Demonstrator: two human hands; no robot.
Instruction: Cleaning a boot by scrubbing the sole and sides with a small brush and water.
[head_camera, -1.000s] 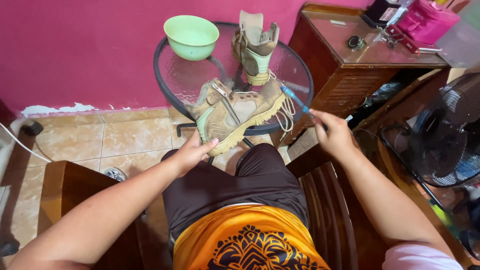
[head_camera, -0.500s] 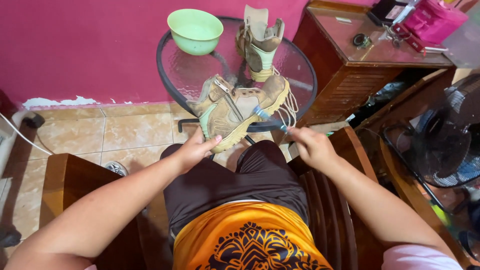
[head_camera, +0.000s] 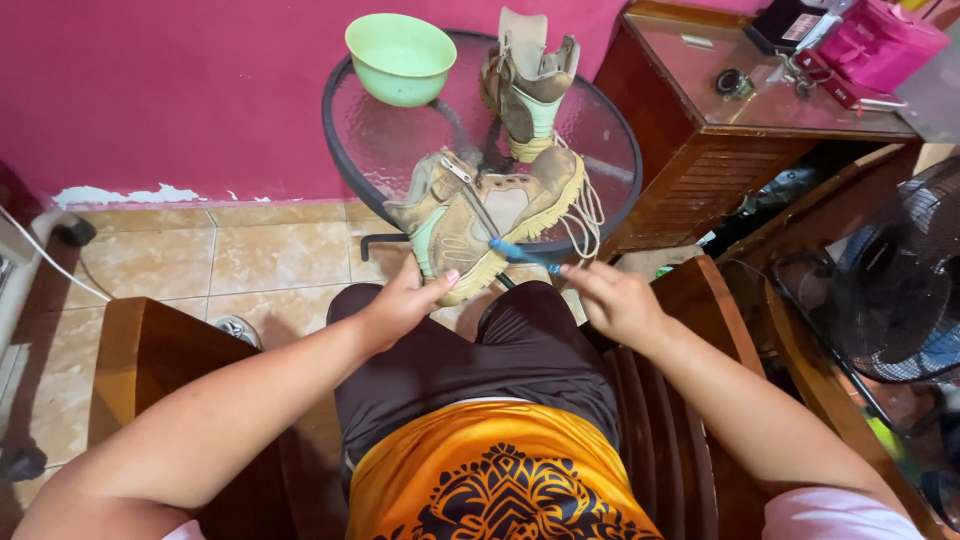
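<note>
I have my left hand (head_camera: 405, 300) clamped on the near end of the boot (head_camera: 490, 215), which lies on its side at the table (head_camera: 350, 150) edge. My right hand (head_camera: 612, 298) pinches a blue toothbrush (head_camera: 522, 254), bristles touching the sole beyond my fingertips. Scrubbing looks underway; short strokes need a steady boot.

1. Boot (head_camera: 480, 215) – matt tan suede and cloth, rough, with a rubbery sole and cord laces.
2. Toothbrush (head_camera: 525, 255) – smooth blue plastic.
3. Table (head_camera: 385, 150) – textured glass top, dark metal rim.
4. Bowl (head_camera: 400, 58) – glossy green plastic.
5. Cabinet (head_camera: 700, 170) – polished reddish wood.
6. Floor (head_camera: 250, 265) – glazed, shiny tiles.
7. Shorts (head_camera: 480, 350) – dark, matt cloth.
</note>
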